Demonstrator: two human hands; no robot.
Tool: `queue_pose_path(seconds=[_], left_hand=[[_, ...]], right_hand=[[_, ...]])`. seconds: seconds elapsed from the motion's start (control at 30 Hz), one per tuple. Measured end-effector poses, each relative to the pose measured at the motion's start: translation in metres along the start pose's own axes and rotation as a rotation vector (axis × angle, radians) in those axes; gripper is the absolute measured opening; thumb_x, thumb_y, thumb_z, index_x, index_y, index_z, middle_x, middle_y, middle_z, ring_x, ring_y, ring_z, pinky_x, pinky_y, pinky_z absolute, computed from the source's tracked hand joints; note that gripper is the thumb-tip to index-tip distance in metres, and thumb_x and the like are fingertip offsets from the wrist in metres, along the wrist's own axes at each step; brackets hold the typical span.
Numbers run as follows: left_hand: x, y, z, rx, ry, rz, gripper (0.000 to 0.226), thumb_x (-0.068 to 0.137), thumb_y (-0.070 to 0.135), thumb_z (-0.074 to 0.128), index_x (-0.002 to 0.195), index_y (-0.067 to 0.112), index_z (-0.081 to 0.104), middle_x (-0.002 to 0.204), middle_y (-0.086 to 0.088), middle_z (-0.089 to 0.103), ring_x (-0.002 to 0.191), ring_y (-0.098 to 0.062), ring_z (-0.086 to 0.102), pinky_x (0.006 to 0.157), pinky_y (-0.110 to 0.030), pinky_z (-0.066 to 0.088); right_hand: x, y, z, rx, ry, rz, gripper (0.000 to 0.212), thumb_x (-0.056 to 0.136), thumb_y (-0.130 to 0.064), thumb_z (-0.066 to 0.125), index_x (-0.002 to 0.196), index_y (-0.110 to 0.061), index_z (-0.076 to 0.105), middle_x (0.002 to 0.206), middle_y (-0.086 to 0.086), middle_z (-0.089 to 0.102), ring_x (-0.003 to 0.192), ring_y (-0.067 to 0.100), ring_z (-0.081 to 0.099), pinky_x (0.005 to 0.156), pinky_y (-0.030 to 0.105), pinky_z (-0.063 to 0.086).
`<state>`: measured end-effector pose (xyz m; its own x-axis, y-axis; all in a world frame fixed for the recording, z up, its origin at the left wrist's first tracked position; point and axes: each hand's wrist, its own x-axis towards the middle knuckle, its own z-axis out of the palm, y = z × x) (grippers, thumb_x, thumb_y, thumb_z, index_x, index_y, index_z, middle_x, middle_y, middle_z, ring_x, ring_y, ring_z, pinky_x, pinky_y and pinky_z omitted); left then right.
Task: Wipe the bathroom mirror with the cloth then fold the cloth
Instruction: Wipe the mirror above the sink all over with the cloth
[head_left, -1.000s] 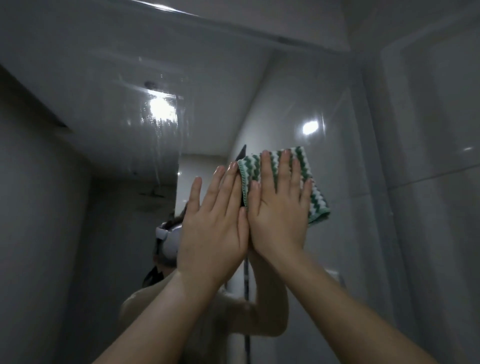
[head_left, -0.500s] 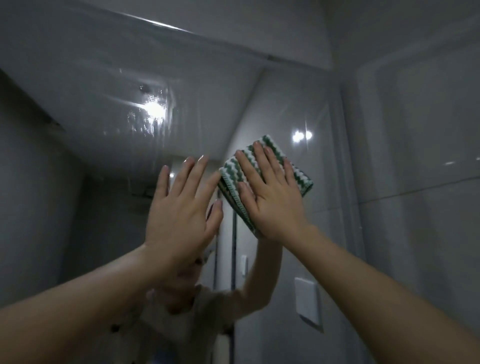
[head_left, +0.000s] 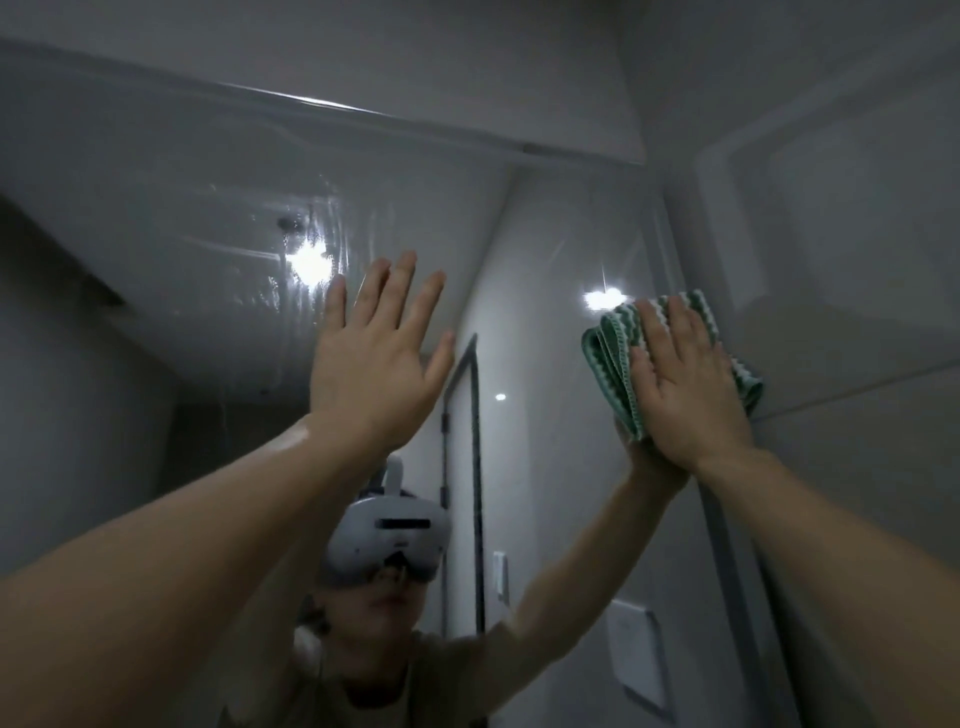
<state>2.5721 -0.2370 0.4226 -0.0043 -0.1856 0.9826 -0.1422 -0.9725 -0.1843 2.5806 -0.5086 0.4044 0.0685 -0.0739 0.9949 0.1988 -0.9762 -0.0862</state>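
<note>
The right hand lies flat, fingers straight and together, pressing the cloth against the mirror near its right edge, just beside the side wall. The cloth is bunched into several folded layers; green and white zigzag stripes show along its left side, above the fingertips and past the little-finger side of the hand. Its stacked green edges stand out to the left of the thumb.

The left hand is raised with straight, slightly spread fingers and holds nothing; whether its palm touches the glass I cannot tell. It is well apart from the cloth, to the left.

The mirror shows wet streaks and smears around a bright light glare above the left hand's fingertips, and a second glare just left of the cloth's top. Lower down, the glass reflects the person's raised arm, a white headset, a dark door frame and a white wall plate.
</note>
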Motion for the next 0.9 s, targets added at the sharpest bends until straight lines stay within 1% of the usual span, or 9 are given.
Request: queue_pose_path(seconds=[0.1,0.27,0.37,0.43,0.5,0.6,0.7,0.8,0.9], left_hand=[[-0.002,0.001,0.002,-0.028,0.024,0.009,0.063,0.092,0.054,0.001,0.149,0.029,-0.004,0.158,0.001,-0.008,0.145,-0.016,-0.008,0.117,-0.045,-0.004],[-0.004,0.004,0.001,-0.045,0.039,0.0,0.066,0.092,0.053,0.003,0.15,0.022,-0.003,0.158,-0.001,-0.007,0.145,-0.017,-0.008,0.117,-0.044,-0.006],[-0.005,0.006,0.0,-0.073,0.074,0.0,0.067,0.092,0.05,0.005,0.15,0.016,-0.005,0.157,-0.001,-0.007,0.145,-0.016,-0.008,0.116,-0.043,-0.009],[-0.005,0.004,-0.002,-0.059,0.066,0.024,0.064,0.091,0.041,-0.005,0.149,0.014,-0.006,0.157,-0.004,-0.009,0.144,-0.019,-0.011,0.116,-0.045,-0.009],[-0.006,0.002,-0.002,0.002,0.033,0.064,0.072,0.081,0.028,-0.019,0.149,0.009,-0.008,0.156,-0.012,-0.015,0.143,-0.027,-0.017,0.116,-0.05,-0.007],[-0.006,0.0,-0.003,0.014,0.028,0.076,0.077,0.077,0.024,-0.023,0.149,0.004,-0.007,0.156,-0.016,-0.015,0.143,-0.03,-0.017,0.115,-0.051,-0.003],[-0.004,0.001,-0.002,-0.042,0.043,0.046,0.073,0.084,0.034,-0.017,0.15,0.008,0.0,0.158,-0.01,-0.006,0.145,-0.023,-0.011,0.117,-0.048,-0.003],[-0.004,0.002,-0.002,-0.08,0.061,0.011,0.068,0.089,0.042,-0.008,0.151,0.015,0.002,0.158,-0.002,-0.002,0.145,-0.017,-0.007,0.118,-0.044,-0.003],[-0.006,0.001,-0.001,-0.079,0.057,0.008,0.069,0.086,0.046,-0.013,0.15,0.021,-0.006,0.157,0.001,-0.011,0.144,-0.014,-0.013,0.118,-0.042,-0.007]], right_hand=[[0.0,-0.005,0.0,-0.001,-0.002,0.063,0.062,0.092,-0.049,0.009,0.151,-0.03,0.01,0.159,0.0,0.002,0.146,0.016,0.0,0.119,0.042,0.003],[0.004,-0.054,0.006,0.0,-0.006,0.352,0.052,0.102,-0.035,0.016,0.151,-0.023,0.004,0.159,0.006,-0.003,0.146,0.021,-0.006,0.118,0.045,-0.005],[0.009,-0.104,0.013,-0.01,0.002,0.213,0.054,0.101,-0.04,0.009,0.151,-0.024,0.0,0.159,0.006,-0.007,0.146,0.021,-0.009,0.116,0.042,-0.008],[0.013,-0.139,0.016,-0.004,0.022,0.023,0.059,0.095,-0.044,-0.001,0.151,-0.026,0.001,0.159,0.005,-0.006,0.146,0.018,-0.009,0.116,0.04,-0.011],[0.019,-0.162,0.018,0.022,0.002,-0.119,0.062,0.09,-0.043,-0.001,0.151,-0.029,0.002,0.159,0.001,-0.006,0.145,0.014,-0.011,0.117,0.039,-0.012],[0.026,-0.161,0.019,0.041,-0.007,-0.215,0.059,0.092,-0.044,0.003,0.15,-0.032,0.003,0.159,-0.003,-0.006,0.145,0.01,-0.012,0.117,0.037,-0.011],[0.036,-0.142,0.016,0.044,-0.019,-0.31,0.051,0.099,-0.045,0.011,0.149,-0.036,0.007,0.159,-0.008,-0.003,0.145,0.007,-0.009,0.118,0.035,-0.009],[0.053,-0.117,0.012,0.025,-0.004,-0.29,0.049,0.101,-0.045,0.018,0.149,-0.038,0.011,0.159,-0.008,0.002,0.145,0.008,-0.002,0.118,0.035,-0.004],[0.066,-0.082,0.009,0.021,0.056,-0.128,0.049,0.101,-0.04,0.023,0.149,-0.034,0.016,0.159,-0.004,0.009,0.145,0.012,0.005,0.118,0.036,0.001]])
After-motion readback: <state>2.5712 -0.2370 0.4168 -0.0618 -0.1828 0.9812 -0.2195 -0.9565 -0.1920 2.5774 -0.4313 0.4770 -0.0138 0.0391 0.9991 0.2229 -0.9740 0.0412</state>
